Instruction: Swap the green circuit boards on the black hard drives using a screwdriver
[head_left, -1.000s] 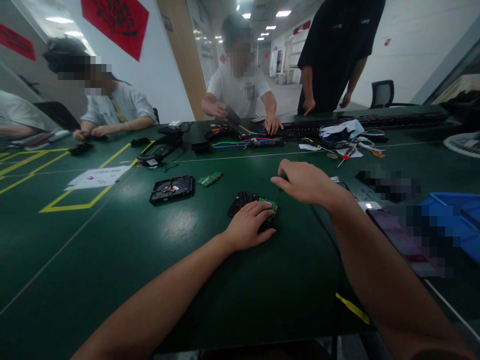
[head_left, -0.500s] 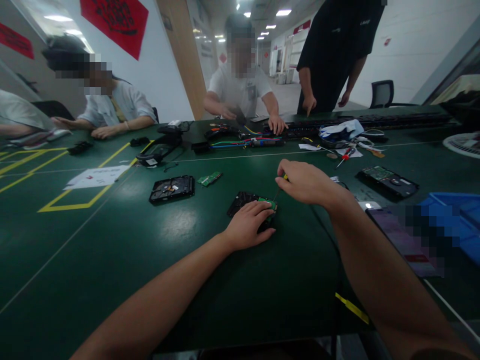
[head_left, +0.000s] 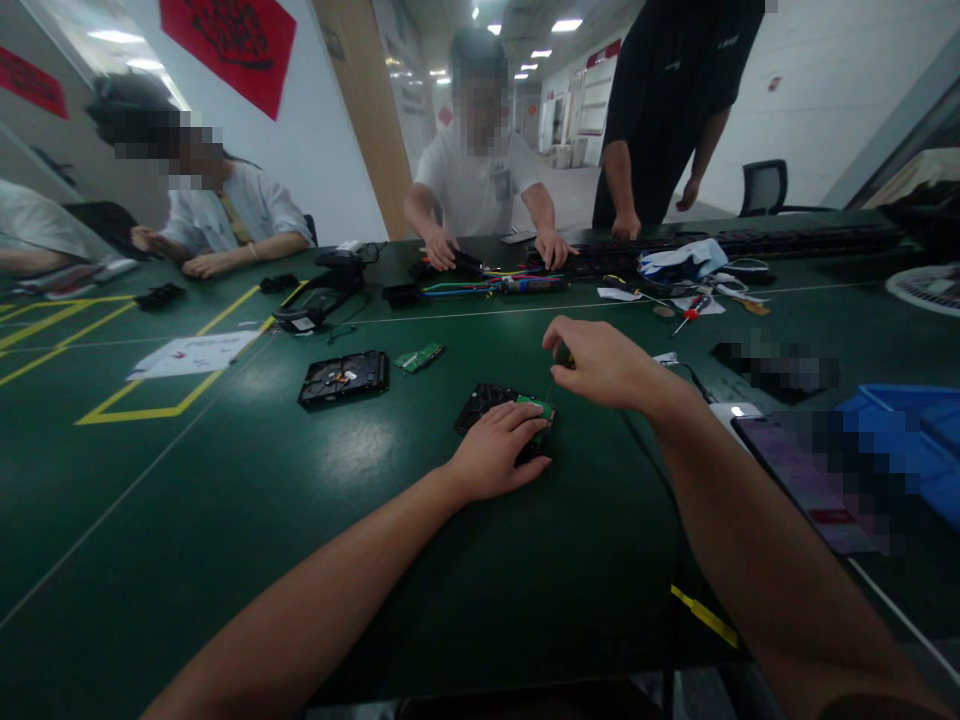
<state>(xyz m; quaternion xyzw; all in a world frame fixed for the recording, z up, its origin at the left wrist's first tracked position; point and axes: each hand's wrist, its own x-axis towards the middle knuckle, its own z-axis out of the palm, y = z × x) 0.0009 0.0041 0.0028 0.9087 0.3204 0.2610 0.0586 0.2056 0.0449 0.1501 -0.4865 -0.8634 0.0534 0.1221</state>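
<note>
A black hard drive lies on the green table under my left hand. My left fingers curve over its top and press it down, with the thumb at the near side; they hide much of the drive. Part of a green circuit board shows beyond the fingertips. My right hand is closed around a screwdriver. Only a bit of its yellow and black handle is visible, and the thin shaft points down to the drive's right end. The tip's exact contact is too small to tell.
To the left lie another hard drive and a loose green circuit board. A red-handled screwdriver, a phone and a blue bin are on the right. Across the table, a person handles cables.
My right hand has shifted slightly left and its index finger has changed position on the screwdriver. My left hand and the drive stay put. The person opposite has lowered a hand to the table.
</note>
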